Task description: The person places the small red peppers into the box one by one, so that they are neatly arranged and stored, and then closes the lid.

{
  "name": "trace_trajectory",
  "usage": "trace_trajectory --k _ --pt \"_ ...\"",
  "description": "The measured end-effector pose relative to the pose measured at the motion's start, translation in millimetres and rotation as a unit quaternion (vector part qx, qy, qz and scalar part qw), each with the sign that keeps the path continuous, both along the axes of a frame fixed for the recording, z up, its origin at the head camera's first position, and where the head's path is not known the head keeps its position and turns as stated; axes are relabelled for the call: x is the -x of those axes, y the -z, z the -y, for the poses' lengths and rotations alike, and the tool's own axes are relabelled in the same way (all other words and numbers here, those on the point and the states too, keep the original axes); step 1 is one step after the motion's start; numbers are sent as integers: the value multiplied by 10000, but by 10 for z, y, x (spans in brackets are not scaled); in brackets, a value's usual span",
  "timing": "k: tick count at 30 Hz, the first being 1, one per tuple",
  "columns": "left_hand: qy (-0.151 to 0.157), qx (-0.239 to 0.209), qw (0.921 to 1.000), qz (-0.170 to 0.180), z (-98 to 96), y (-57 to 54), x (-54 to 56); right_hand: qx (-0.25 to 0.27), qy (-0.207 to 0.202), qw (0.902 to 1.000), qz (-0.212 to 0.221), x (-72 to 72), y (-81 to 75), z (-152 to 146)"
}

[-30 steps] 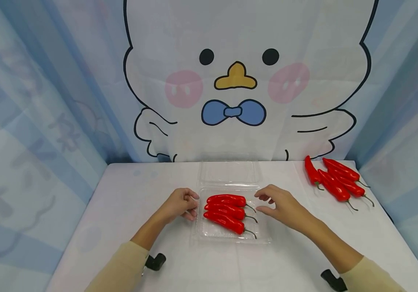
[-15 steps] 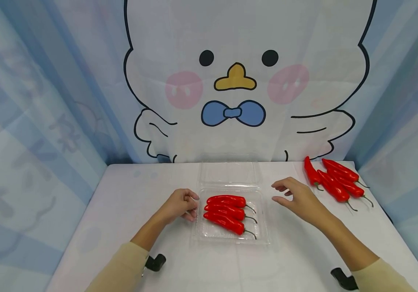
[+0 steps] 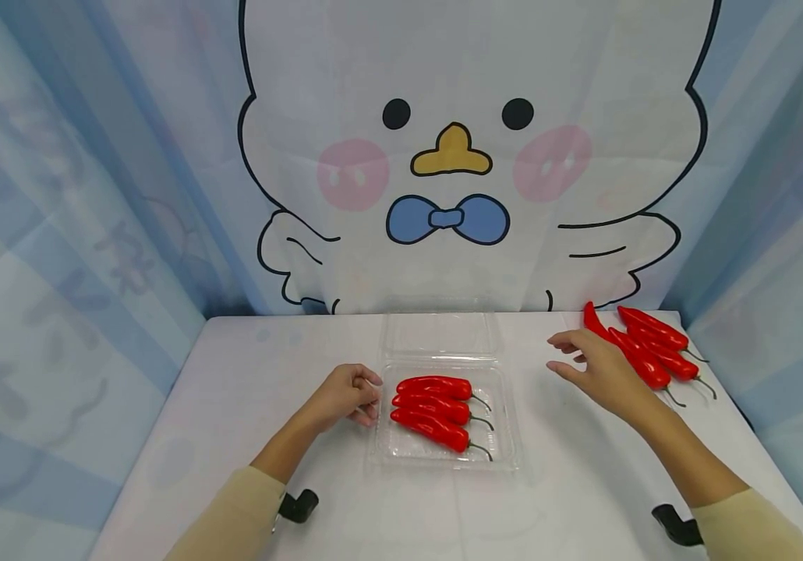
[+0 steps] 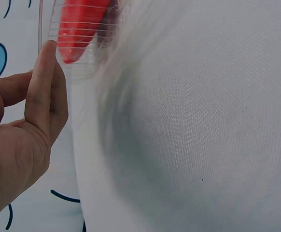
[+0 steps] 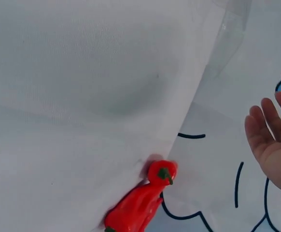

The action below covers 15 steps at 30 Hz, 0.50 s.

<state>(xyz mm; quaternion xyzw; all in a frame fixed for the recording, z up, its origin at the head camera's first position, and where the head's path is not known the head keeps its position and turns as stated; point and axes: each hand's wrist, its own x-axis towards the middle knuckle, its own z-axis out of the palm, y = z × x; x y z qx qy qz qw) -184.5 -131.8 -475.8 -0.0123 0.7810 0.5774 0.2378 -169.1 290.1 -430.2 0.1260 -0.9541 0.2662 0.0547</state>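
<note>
In the head view, three red chili peppers point(image 3: 436, 421) lie side by side in a clear plastic clamshell container point(image 3: 401, 452), stems to the right. Its transparent lid point(image 3: 440, 335) is folded back. My left hand point(image 3: 345, 396) is at the container's left side; in the left wrist view its straight fingers point(image 4: 43, 92) touch the ribbed wall. My right hand point(image 3: 601, 370) is in the air right of the container, fingers loosely bent and holding nothing. It partly covers one pepper of a loose group of red chili peppers point(image 3: 654, 327) at the back right.
A white-covered table point(image 3: 268, 343) carries everything. Behind it hangs a curtain point(image 3: 458, 273) with a cartoon face, and blue patterned curtains point(image 3: 79, 312) close off both sides. The loose peppers lie near the table's right back corner.
My right hand has moved away from the container, rightward to just in front of the loose peppers. My left hand stays at the container's side, and the three peppers inside have not moved.
</note>
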Motion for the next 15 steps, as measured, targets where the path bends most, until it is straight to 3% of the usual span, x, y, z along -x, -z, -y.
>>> trace_trajectory --k 15 --pt "25 -15 10000 11 11 7 -5 39 819 9947 616 201 102 -408"
